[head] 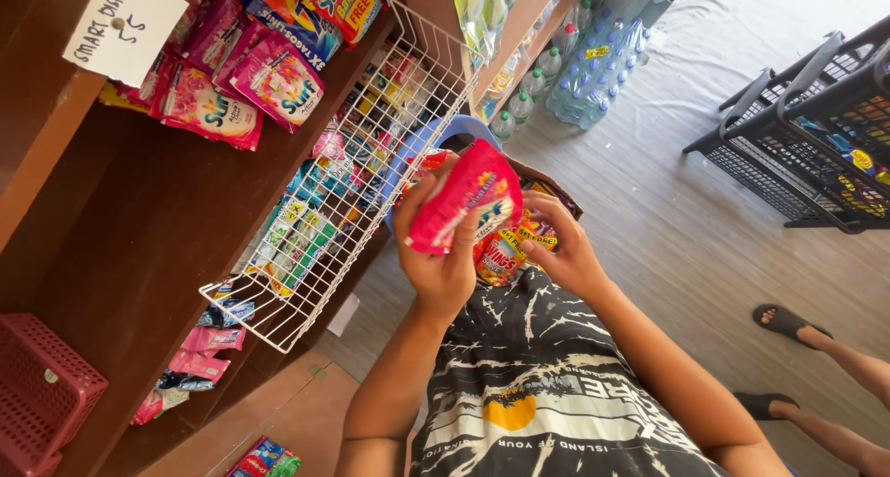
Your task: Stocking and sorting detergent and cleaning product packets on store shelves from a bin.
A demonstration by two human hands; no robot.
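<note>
The room is a small shop with a grey plank floor. A dark brown wooden shelf runs along the left, and a white wire rack leans out from it, filled with small bright sachets. More pink packets lie piled on the upper board, under a white paper label. A red plastic basket sits low at the left. Clear water bottles stand in a wrapped bundle on the floor well beyond the fingers, and black plastic baskets are stacked far to the right of them. Another person's feet in dark sandals show at the right edge.

The left hand is closed around a pink packet, thumb across its front and fingers wrapped behind, holding it upright above the other goods. The packet is glossy, soft plastic, a flat pillow shape slightly crumpled, with blue and yellow print. Just right of it, the right hand has its fingertips pinched on the top of a small orange and yellow packet, which lies in a brown box just below both hands. The person's shirt is black with white streaks.
</note>
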